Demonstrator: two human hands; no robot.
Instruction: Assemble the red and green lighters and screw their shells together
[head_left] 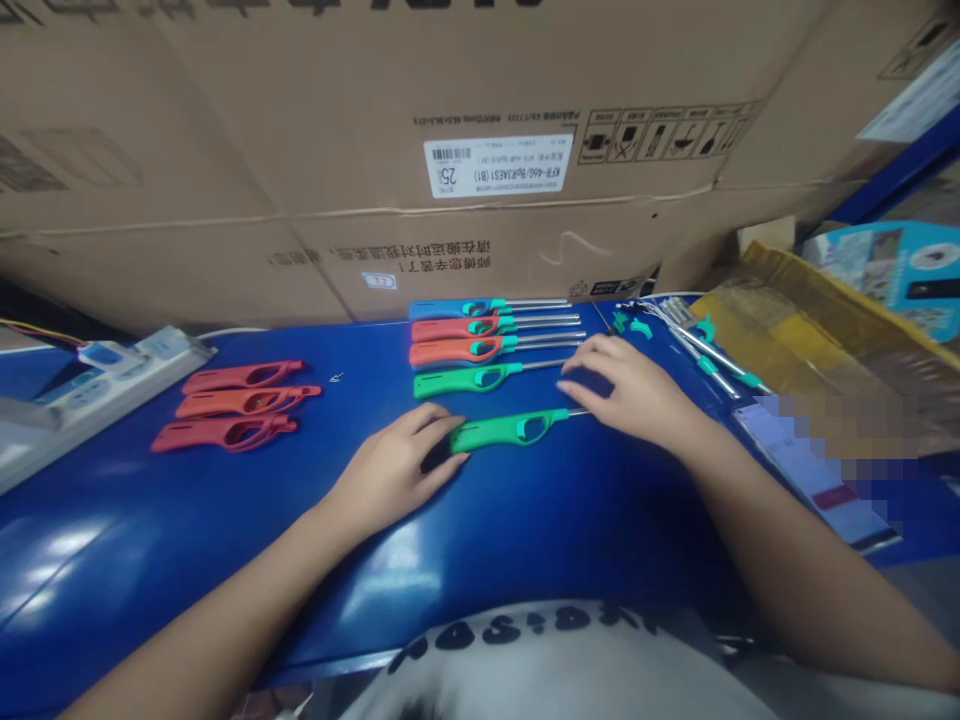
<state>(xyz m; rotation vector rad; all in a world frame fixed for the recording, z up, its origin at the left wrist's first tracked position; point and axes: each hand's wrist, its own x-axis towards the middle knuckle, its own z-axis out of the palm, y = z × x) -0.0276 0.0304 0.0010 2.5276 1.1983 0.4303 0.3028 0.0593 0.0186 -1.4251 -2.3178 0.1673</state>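
Note:
My left hand (401, 462) has its thumb and fingers closed round the rear end of a green long-necked gas lighter (495, 433), which lies nearest me. The lighter's metal neck points right, its far end hidden by my right hand (626, 388). That hand is curved, with a gap between thumb and fingers, close to the necks of this lighter and another green lighter (457, 382) behind it. Farther back lie two orange-red lighters (450, 350) and a blue lighter (446, 309), in a row with their necks to the right.
Three red and orange handles without necks (225, 432) lie at left, beside a white power strip (97, 395). Metal necks with teal parts (709, 365), small teal pieces (640, 328) and a phone (810, 470) are at right, near a taped carton (795, 320). A large cardboard box (315, 170) walls off the back.

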